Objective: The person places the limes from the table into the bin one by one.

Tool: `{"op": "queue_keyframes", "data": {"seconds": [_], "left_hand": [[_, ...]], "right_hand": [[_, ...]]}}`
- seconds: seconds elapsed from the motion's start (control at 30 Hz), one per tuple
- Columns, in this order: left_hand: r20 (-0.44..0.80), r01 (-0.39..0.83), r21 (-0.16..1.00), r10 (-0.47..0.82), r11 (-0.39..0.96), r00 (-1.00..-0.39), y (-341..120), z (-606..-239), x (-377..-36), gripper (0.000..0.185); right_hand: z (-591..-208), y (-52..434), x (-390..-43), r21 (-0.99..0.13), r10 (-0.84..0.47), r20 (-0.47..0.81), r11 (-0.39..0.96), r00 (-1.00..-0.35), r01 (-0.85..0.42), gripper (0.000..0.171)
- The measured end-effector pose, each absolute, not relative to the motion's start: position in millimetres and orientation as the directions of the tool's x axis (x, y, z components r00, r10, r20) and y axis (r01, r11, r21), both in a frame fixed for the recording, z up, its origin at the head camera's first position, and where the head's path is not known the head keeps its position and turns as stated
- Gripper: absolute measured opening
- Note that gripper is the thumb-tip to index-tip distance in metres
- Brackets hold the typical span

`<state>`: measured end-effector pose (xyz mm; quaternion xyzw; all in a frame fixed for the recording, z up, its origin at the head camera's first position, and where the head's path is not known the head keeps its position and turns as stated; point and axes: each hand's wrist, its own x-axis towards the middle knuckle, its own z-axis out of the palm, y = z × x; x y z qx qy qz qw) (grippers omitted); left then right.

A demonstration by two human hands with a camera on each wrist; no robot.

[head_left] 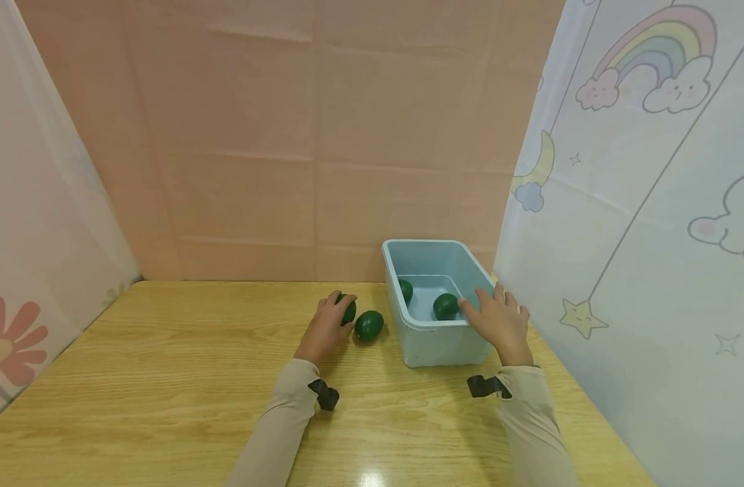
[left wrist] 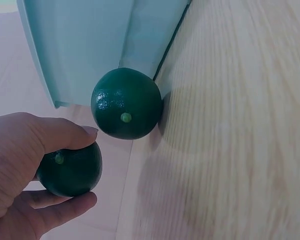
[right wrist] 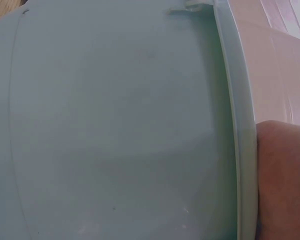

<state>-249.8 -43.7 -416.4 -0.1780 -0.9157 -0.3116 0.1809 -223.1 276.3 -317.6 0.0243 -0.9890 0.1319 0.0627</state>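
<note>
Two beige sleeves reach up from the bottom of the head view, across a pale wooden table (head_left: 165, 379). On that table, toward the back wall, stands a light blue plastic bin (head_left: 435, 338), the landmark for everything else. Left of the bin, the left hand (head_left: 326, 328) curls its fingers over a dark green lime (head_left: 347, 309). A second lime (head_left: 369, 325) lies on the table between that hand and the bin's left wall, just beside the held lime. Inside the bin sit two more limes, one by the left wall (head_left: 405, 290) and one near the front right corner (head_left: 446, 306). The right hand (head_left: 500, 318) rests on the bin's front right rim with fingers fairly straight, holding no lime. Pink cloth hangs behind the bin, and a white cloth printed with a rainbow hangs to its right. From the left wrist view, thumb and fingers (left wrist: 72, 137) wrap around the held lime (left wrist: 70, 170), while the free lime (left wrist: 126, 103) sits against the bin's outer wall (left wrist: 85, 45). From the right wrist view, the bin's wall (right wrist: 115, 130) fills nearly everything, with part of the right hand (right wrist: 285, 180) pressed against the rim at the right edge.
</note>
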Motion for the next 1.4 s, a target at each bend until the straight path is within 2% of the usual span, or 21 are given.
{"op": "queue_keyframes", "data": {"seconds": [1.4], "left_hand": [[0.476, 0.457, 0.505, 0.204, 0.732, -0.855, -40.6, -408.7, -243.3, 0.056]], "right_hand": [[-318.0, 278.5, -218.7, -0.274, -0.032, 0.138, 0.959, -0.99, -0.069, 0.07]]}}
